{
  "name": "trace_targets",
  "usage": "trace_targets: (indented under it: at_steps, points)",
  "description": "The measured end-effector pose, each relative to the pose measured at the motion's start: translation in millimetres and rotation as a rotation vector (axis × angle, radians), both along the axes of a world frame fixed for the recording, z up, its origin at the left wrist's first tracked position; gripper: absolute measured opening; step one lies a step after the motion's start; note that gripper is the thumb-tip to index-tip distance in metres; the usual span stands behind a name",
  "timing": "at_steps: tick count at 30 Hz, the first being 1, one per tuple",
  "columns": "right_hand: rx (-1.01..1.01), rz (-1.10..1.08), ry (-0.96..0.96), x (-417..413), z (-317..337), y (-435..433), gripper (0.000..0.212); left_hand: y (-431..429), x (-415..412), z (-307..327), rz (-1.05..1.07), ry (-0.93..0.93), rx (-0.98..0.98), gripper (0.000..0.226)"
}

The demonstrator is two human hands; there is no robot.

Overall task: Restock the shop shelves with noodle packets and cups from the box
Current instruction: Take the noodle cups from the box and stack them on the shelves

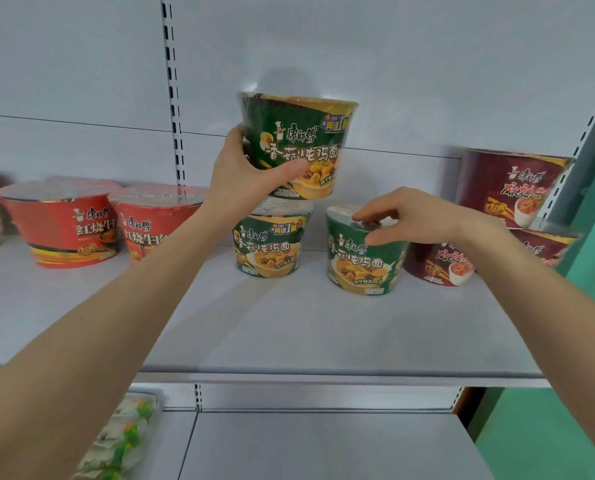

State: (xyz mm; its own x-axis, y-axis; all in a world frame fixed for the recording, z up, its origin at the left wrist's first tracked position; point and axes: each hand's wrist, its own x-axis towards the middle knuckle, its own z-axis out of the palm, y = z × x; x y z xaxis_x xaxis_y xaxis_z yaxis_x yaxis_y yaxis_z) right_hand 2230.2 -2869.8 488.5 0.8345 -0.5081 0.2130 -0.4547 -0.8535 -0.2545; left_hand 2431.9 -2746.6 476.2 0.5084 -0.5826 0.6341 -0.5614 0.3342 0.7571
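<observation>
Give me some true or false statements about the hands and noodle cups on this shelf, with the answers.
1. The left hand holds the top green cup over the lower green cup. True.
2. The right hand holds nothing. False: it grips the right green cup, which stands on the shelf.
3. The maroon cups are stacked at the right. True.
4. The red cups stand right of the green ones. False: the red cups stand to the left.

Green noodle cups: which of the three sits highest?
The top green cup, gripped by the left hand, above a second cup; the third cup stands beside, under the right hand.
</observation>
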Motion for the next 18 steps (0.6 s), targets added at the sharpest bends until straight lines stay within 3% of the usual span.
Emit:
trace_targets:
  at_steps: [18]
  points:
    - [-0.046, 0.012, -0.038, 10.1, -16.6, -27.9, 0.034, -6.6, -1.6, 0.2, 0.012, -0.017, -0.01, 0.075]
